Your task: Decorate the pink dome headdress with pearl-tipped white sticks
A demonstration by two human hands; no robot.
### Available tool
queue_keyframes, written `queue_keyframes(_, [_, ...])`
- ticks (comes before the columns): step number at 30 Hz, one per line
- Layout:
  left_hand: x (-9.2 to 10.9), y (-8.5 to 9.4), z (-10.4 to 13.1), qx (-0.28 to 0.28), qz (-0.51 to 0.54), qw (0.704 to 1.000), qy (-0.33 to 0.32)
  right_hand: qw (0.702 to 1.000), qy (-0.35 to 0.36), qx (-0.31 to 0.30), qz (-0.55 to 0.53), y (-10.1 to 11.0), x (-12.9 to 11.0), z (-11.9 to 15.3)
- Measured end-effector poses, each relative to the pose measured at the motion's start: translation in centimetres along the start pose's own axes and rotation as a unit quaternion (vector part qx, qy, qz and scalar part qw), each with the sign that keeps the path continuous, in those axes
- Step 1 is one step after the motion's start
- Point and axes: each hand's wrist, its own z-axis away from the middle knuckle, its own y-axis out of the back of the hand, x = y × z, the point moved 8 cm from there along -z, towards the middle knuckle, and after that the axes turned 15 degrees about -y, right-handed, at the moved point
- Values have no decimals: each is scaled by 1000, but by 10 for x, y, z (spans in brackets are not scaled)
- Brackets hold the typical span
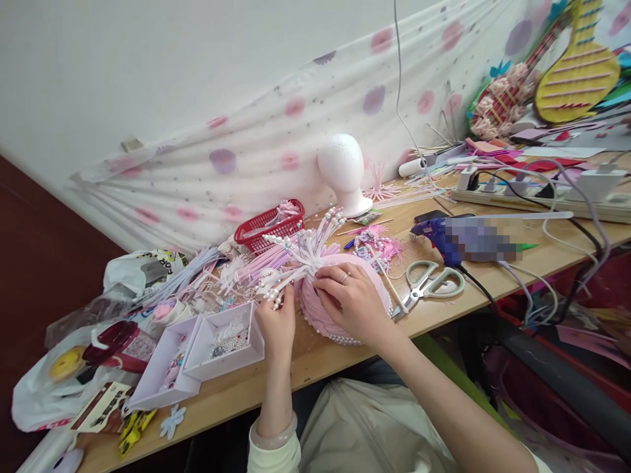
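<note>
Both hands meet at the beaded spray (309,255) on a round pink piece (315,314).
The left hand (277,320), forearm almost upright, pinches beaded stems between thumb and fingertip; the right hand (351,299) slants in over the pink piece, fingers bent at the spray's base, their grip unclear. The piece sits on the table (211,408) between a white box (227,362) and scissors (418,293).
</note>
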Motion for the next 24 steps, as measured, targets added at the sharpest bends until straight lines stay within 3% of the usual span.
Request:
queue_keyframes(4, [8, -3, -5, -37, 8, 999, 7, 1000, -1, 4, -4, 0, 0, 0])
queue_keyframes(8, [30, 5, -7, 18, -9, 996, -89, 1000, 0, 1, -6, 0, 0, 0])
queue_keyframes(13, [19, -1, 0, -24, -12, 1000, 6, 1000, -2, -4, -5, -1, 0, 0])
queue_keyframes(18, [21, -8, -5, -70, 28, 997, 15, 1000, 0, 0, -1, 0, 0, 1])
queue_keyframes(24, [17, -14, -8, -43, 90, 994, 46, 1000, 2, 1, 3, 0, -1, 1])
